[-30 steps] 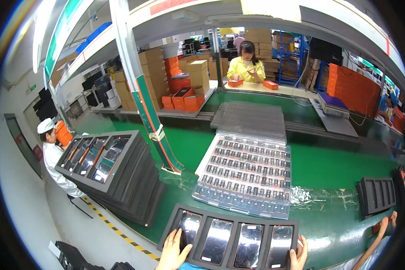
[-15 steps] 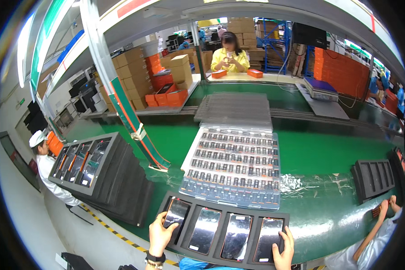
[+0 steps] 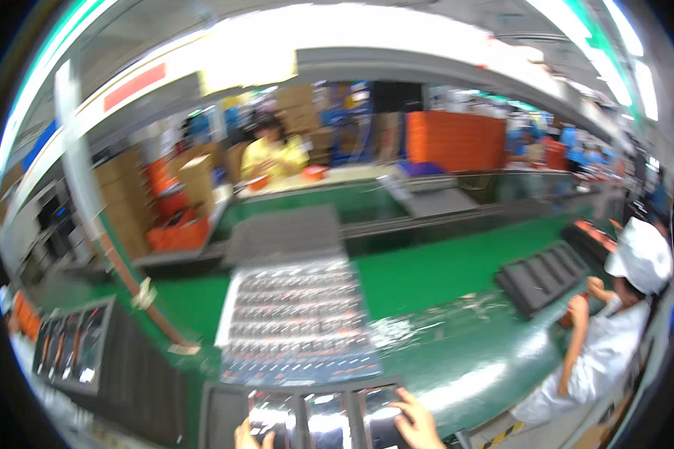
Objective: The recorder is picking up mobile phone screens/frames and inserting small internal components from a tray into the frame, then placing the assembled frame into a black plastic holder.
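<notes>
A black foam tray (image 3: 223,410) lies at the near edge of the green bench, cut off by the lower rim. Dark-screened smartphones show in its compartments, among them a middle one (image 3: 327,420) and a right one (image 3: 380,419). The leftmost compartment looks dark, with no phone visible in it. My left hand (image 3: 253,437), blurred and partly out of view, closes on a smartphone (image 3: 273,410) beside that compartment, thumb over its face. Whether this phone is lifted I cannot tell. At the tray's right end rests my right hand (image 3: 418,423), fingers and thumb spread apart beside the right phone.
Beyond the tray lies a clear plastic tray (image 3: 299,318) of small dark parts. At left stands a stack of foam trays (image 3: 131,367) with phones on top. A co-worker (image 3: 614,322) works at right near another foam tray (image 3: 543,278). A metal post (image 3: 116,251) rises at left.
The view has swung right and blurred, so the bench appears farther left. My left hand and its phone now appear right of the leftmost compartment. More of the right co-worker shows.
</notes>
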Action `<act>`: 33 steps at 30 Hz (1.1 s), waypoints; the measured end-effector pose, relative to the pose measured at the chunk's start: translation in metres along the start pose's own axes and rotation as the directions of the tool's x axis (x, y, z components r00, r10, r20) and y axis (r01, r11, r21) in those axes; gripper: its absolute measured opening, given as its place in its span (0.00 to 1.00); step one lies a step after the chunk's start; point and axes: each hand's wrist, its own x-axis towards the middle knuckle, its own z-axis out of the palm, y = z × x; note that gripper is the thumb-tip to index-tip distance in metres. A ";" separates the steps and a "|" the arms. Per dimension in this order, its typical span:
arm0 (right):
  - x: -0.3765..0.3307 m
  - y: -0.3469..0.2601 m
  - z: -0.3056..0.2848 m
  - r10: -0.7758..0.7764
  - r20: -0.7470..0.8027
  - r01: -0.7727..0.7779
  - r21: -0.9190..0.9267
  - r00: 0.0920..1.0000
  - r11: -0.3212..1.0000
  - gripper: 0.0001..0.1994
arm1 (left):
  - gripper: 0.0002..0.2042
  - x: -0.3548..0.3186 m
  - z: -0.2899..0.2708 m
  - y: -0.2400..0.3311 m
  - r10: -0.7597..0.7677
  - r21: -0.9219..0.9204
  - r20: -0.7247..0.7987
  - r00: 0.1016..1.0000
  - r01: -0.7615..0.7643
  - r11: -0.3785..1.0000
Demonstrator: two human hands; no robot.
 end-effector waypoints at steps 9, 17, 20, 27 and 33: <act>-0.011 0.005 0.007 -0.021 -0.128 0.022 0.010 0.992 1.000 0.12 | 0.31 -0.001 -0.011 0.023 -0.309 -0.345 0.375 0.874 0.440 0.829; -0.005 0.009 0.009 -0.040 -0.156 0.044 0.024 0.987 0.999 0.09 | 0.20 0.035 -0.052 0.030 -0.307 -0.530 0.623 0.720 0.677 0.512; -0.002 0.008 0.012 -0.036 -0.147 0.038 0.011 0.989 0.999 0.08 | 0.10 0.041 -0.047 0.043 -0.320 -0.273 0.713 0.624 0.668 0.693; -0.007 0.015 0.009 -0.035 -0.181 0.043 0.042 0.983 0.998 0.07 | 0.10 0.044 -0.056 0.055 -0.361 -0.270 0.632 0.685 0.632 0.727; -0.008 0.012 0.008 -0.010 -0.148 0.019 0.058 0.989 0.998 0.06 | 0.13 0.027 -0.033 0.101 -0.271 -0.443 0.695 0.666 0.693 0.569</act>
